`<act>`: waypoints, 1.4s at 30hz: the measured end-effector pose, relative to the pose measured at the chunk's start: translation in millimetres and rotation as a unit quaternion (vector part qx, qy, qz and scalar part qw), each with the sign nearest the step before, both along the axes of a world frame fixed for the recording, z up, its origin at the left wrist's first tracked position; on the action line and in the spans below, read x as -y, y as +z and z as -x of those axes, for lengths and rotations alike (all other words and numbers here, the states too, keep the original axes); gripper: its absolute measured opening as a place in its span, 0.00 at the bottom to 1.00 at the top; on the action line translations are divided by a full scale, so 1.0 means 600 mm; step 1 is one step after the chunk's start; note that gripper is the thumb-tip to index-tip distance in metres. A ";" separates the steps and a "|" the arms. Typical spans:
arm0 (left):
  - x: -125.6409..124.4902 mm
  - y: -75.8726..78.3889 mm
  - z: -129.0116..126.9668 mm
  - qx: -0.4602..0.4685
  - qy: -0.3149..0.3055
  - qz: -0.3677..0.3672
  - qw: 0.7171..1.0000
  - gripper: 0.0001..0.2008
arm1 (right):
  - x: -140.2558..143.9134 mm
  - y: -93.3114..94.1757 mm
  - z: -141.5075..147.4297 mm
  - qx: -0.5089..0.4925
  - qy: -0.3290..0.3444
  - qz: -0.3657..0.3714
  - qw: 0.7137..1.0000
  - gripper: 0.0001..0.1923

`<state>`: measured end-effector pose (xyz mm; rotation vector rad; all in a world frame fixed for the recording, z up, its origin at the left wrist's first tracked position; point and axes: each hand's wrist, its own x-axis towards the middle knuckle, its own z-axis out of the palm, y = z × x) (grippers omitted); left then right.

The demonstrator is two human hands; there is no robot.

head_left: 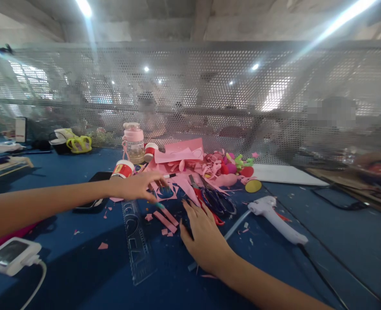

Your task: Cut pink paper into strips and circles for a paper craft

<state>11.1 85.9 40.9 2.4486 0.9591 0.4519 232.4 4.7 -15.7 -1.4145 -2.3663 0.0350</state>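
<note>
My left hand [135, 186] reaches in above the pink paper cut-outs [169, 193], its fingers apart. Near its thumb tip shows a small teal spot that I cannot make out. Low over the blue table [96, 267], my right hand [205, 237] has its fingers spread, with nothing seen in it. Two pairs of scissors, one red-handled [218, 219] and one dark blue-handled [221, 201], lie just beyond its fingertips. Pink paper strips [165, 221] rest between the hands. Below my left wrist lies a clear stencil ruler [137, 249].
White glue gun [277, 219] with a cord at right. Behind the hands: a heap of pink scraps [184, 155], a water bottle [134, 144] and red-and-white paper cups [123, 168]. A dark phone [92, 202] and a white device [11, 256] sit left. A perforated metal screen [190, 94] stands behind.
</note>
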 end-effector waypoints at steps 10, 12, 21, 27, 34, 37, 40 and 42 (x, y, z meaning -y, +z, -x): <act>0.029 -0.055 -0.031 -0.018 -0.079 0.044 0.996 0.29 | 0.001 0.001 0.002 -0.017 -0.003 0.000 1.000 0.25; 0.027 -0.063 -0.029 -0.006 -0.070 0.055 0.996 0.26 | 0.001 0.001 0.001 -0.016 -0.003 -0.001 1.000 0.26; 0.037 -0.055 -0.030 0.032 -0.010 0.069 0.997 0.11 | 0.002 0.005 0.002 -0.008 -0.003 0.013 1.000 0.27; 0.004 -0.039 -0.015 0.140 0.131 0.046 0.980 0.14 | 0.001 0.004 0.002 -0.008 -0.001 0.007 1.000 0.26; -0.011 -0.039 0.006 0.268 0.247 0.155 0.918 0.15 | 0.000 0.002 0.001 -0.007 0.006 -0.003 1.000 0.25; -0.014 -0.030 0.018 0.268 0.271 0.169 0.909 0.14 | -0.001 0.001 0.001 -0.008 0.007 -0.008 1.000 0.25; -0.021 -0.004 0.032 0.314 0.269 0.143 0.899 0.13 | -0.002 0.000 0.000 -0.011 0.008 -0.011 1.000 0.25; -0.027 0.019 0.041 0.365 0.268 0.086 0.887 0.14 | -0.002 0.000 -0.001 -0.009 0.008 -0.012 1.000 0.25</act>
